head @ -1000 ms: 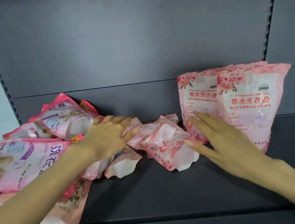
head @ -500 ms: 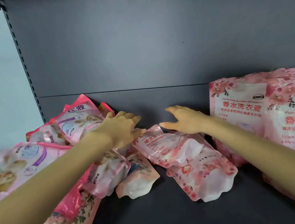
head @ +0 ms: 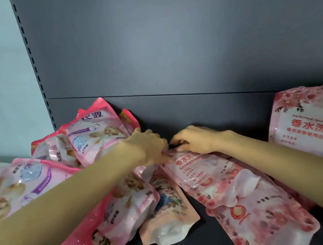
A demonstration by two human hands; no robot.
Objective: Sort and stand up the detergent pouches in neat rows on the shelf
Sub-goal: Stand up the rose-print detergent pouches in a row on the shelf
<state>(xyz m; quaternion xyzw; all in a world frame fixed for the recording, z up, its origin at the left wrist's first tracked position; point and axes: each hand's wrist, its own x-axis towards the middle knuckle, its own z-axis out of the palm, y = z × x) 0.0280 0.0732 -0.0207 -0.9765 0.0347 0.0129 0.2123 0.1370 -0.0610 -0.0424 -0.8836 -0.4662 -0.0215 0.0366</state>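
Soft, even frontal light, faint glare on glossy plastic, slight wide-angle bowing at edges.

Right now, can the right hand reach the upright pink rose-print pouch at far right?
Probably: nothing stands between the right hand, gripping the flat pink plastic pouch, and the upright pink pouch.

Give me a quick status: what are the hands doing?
Both gripping: left hand, right hand, on top edge of flat pouch. Pouch not yet upright. Jumbled pile crowds beside it.

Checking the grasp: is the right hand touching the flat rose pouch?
Touching. Head view: the right hand grips the rose pouch at its top edge.
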